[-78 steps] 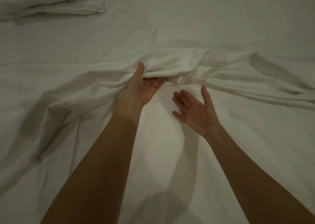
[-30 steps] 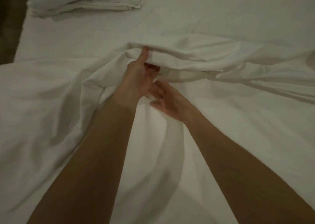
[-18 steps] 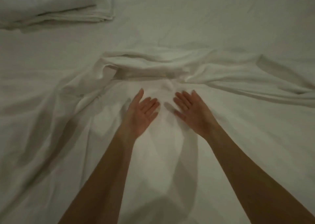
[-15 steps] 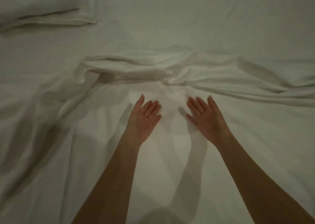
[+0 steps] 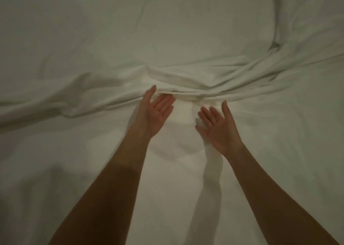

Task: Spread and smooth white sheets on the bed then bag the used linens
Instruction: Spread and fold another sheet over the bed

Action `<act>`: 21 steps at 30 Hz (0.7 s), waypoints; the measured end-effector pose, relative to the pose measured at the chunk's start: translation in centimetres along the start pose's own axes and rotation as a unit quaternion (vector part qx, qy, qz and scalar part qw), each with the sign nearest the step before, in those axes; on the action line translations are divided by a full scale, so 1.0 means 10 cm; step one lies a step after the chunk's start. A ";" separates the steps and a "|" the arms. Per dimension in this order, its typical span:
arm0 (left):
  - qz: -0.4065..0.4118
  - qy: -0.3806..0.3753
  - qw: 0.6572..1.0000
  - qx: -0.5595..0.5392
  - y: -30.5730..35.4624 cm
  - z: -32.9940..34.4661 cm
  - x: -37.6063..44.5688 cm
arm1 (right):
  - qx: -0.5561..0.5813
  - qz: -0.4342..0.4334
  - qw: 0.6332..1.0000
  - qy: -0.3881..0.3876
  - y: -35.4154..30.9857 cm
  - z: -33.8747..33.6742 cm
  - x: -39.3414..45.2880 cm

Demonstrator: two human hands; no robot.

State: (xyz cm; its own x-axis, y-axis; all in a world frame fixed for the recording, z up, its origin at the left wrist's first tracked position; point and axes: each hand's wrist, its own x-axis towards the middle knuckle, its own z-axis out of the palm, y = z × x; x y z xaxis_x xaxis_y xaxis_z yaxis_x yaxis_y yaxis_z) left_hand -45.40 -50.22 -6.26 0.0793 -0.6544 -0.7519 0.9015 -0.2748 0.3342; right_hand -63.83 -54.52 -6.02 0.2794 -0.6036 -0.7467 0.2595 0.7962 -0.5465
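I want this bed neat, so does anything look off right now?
Yes: the white sheet is bunched into a long ridge of folds across the bed, just beyond both open hands, left hand and right hand.

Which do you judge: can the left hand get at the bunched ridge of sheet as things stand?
Probably yes. The left hand is open, its fingertips already at the bunched ridge, with nothing between.

Dim, greenish light filled the view, brightest near the middle of the bed (image 5: 55, 170). The bed reached every edge; no wall, floor or window showed.
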 end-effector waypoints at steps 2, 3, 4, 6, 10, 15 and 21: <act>-0.023 -0.002 1.000 0.016 -0.01 0.18 0.15 | -0.006 0.014 1.000 -0.024 -0.03 -0.06 0.04; -0.034 -0.004 0.999 0.023 -0.02 0.26 0.20 | -0.012 0.019 0.999 -0.038 -0.03 -0.07 0.04; -0.045 -0.004 0.999 0.023 -0.02 0.30 0.24 | -0.019 0.026 0.998 -0.046 -0.02 -0.07 0.05; -0.060 0.005 0.998 0.010 0.02 0.38 0.29 | -0.026 0.036 0.998 -0.048 -0.01 -0.10 0.07; -0.059 0.061 0.996 -0.022 0.11 0.47 0.41 | -0.017 0.025 0.998 -0.062 0.03 -0.17 0.13; -0.080 0.099 0.986 0.105 0.12 0.57 0.54 | -0.016 0.008 0.998 -0.053 0.04 -0.17 0.14; -0.027 0.085 0.969 0.229 0.25 0.70 0.74 | -0.012 0.010 0.999 -0.051 0.06 -0.18 0.15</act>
State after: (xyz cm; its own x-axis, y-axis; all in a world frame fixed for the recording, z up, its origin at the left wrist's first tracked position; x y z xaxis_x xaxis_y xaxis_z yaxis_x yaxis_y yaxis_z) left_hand -45.56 -60.71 -6.98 0.1409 -0.5155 -0.8452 0.6260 -0.6151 0.4795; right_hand -64.88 -54.86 -8.16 0.3770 -0.5871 -0.7163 0.2310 0.8086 -0.5412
